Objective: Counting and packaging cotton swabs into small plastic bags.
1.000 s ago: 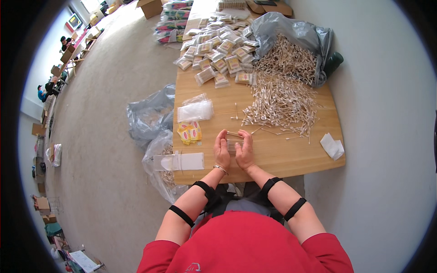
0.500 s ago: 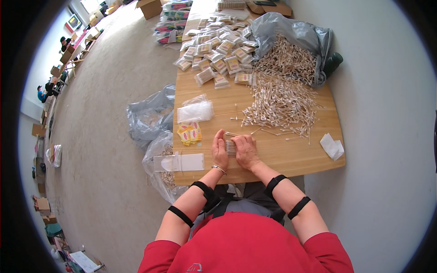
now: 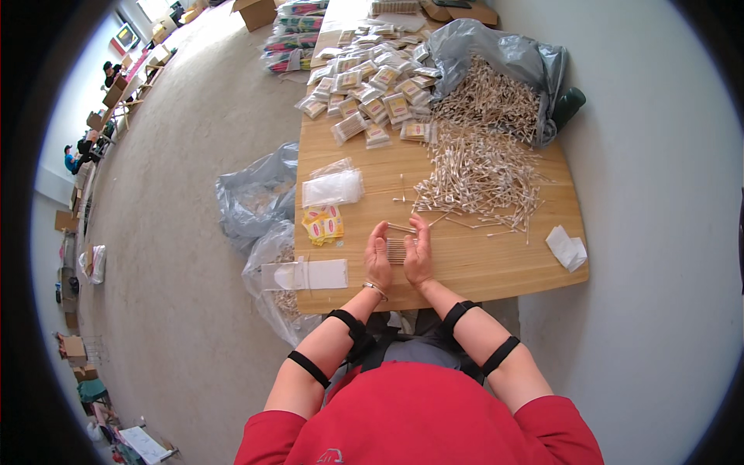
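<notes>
A neat row of cotton swabs (image 3: 397,250) lies crosswise on the wooden table, close to its front edge. On the left side of the row stands my left hand (image 3: 378,260), palm inward and fingers stretched out, by the swab ends. Facing it, my right hand (image 3: 418,254) is held on edge at the opposite ends, its fingers extended too. The swabs span the gap between both palms, and the hands partly hide their tips. A loose swab (image 3: 401,228) lies slanted just beyond the row, between the fingertips.
A big heap of swabs (image 3: 480,174) spills from a grey plastic bag (image 3: 535,58) at the back right. Packed swab bags (image 3: 372,85) pile up behind. Left are clear bags (image 3: 333,188), yellow cards (image 3: 323,225) and a white strip (image 3: 327,274). White tissue (image 3: 566,248) lies right.
My right hand has uncurled from over the swabs, and its fingers now point forward along their right ends. My left hand has shifted very slightly.
</notes>
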`<state>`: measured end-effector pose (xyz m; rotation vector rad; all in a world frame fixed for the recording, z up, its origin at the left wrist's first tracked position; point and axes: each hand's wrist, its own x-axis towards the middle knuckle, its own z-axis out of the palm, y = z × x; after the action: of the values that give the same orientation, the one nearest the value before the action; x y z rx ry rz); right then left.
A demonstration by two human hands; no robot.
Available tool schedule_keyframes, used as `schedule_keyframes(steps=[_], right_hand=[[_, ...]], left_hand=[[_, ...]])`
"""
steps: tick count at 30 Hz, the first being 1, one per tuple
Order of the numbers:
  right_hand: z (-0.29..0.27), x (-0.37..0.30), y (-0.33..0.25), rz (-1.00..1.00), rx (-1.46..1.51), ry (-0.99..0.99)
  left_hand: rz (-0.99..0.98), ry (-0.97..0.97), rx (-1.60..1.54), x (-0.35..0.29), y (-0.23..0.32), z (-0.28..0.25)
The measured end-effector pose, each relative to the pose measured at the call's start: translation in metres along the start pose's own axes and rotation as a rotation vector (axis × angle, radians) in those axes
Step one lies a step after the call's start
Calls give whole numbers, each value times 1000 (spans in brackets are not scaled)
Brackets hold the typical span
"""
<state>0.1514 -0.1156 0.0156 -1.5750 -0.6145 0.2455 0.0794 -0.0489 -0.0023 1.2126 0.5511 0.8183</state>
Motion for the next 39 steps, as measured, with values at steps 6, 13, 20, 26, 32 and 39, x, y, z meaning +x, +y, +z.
schedule_keyframes(steps=[6,13,20,26,32,39], right_hand=[[-19,4,0,-79,-68,-142],[-55,-14,-12,-449,-930,-632],[-54,-16,-4,-417,-1062,-718],[-52,-16,-7,-421,-1058,-714],[-51,-17,-11,-400,-1065,-721],[-51,-17,-10,-384,-1087,-726]], left_hand=[[-52,40,-124,1,-2,-6],[-76,10,-181,-1,5,-17],[106,-455,1087,-12,58,-47],[332,-843,1355,-36,76,-54],[265,-801,1451,-40,79,-42],[238,-769,1456,-41,78,-37]])
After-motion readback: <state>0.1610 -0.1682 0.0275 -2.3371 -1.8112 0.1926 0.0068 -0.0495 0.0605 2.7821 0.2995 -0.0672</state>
